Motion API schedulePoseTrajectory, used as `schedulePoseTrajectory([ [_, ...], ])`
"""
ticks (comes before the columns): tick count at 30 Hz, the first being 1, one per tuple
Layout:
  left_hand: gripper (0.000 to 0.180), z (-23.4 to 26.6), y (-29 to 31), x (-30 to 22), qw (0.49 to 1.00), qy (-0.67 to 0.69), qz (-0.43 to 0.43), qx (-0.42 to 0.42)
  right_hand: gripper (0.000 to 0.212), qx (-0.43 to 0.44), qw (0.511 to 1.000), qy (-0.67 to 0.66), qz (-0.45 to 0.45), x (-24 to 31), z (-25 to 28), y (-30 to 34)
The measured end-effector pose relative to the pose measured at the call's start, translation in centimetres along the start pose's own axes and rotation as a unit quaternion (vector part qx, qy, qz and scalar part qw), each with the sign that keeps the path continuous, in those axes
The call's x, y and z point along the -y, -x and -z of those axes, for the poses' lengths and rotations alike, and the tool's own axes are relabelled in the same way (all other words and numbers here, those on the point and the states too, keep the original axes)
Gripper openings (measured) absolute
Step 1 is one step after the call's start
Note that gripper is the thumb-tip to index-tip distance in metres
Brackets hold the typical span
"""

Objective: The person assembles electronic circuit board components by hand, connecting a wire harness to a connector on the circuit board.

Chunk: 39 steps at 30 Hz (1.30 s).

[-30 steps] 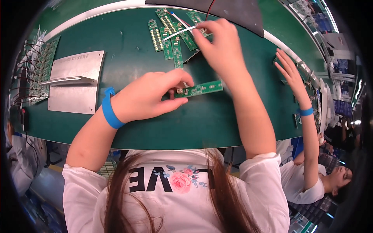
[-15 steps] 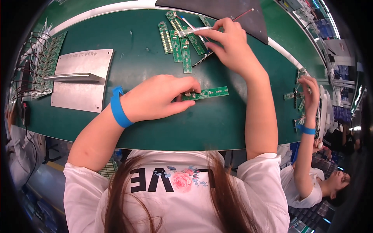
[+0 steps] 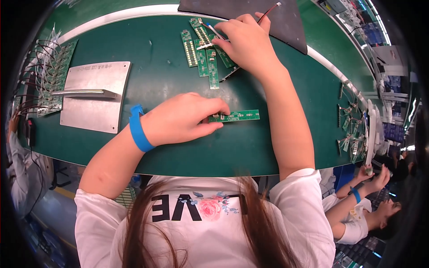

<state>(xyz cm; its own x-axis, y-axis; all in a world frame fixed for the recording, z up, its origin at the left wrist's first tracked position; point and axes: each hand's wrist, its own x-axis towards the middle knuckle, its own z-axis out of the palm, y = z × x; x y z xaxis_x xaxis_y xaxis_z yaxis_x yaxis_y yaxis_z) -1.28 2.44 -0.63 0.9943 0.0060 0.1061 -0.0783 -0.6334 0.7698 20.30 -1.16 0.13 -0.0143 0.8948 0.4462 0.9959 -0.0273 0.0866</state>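
A green tabletop (image 3: 147, 44) with a pale rim curves across the view, a dark mat (image 3: 286, 22) at its far edge. Below the near edge lies grey floor (image 3: 49, 210).

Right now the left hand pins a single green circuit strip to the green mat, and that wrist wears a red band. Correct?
Not quite. The head view shows the band on that wrist is blue, not red. The left hand does pin the single green circuit strip to the green mat.
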Motion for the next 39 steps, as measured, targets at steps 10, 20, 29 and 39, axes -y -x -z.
schedulePoseTrajectory([
  [10,0.025,-0.1,0.0,0.2,1.0,-0.011,-0.02,-0.011,0.015,0.008,0.997,-0.04,0.072,0.6,-0.5,0.3],
  [20,0.026,0.3,0.0,-0.2,0.999,0.024,-0.009,-0.019,0.022,-0.219,0.754,-0.585,-0.204,-5.6,2.2,2.4],
  [29,0.026,1.6,0.3,-0.1,0.994,0.048,-0.023,-0.099,0.013,0.012,0.846,-0.465,-0.261,-3.0,6.9,10.1],
  [39,0.026,2.0,-0.1,0.1,0.963,0.091,0.093,-0.238,0.009,0.0,0.896,-0.415,-0.156,-0.3,7.7,11.1],
])
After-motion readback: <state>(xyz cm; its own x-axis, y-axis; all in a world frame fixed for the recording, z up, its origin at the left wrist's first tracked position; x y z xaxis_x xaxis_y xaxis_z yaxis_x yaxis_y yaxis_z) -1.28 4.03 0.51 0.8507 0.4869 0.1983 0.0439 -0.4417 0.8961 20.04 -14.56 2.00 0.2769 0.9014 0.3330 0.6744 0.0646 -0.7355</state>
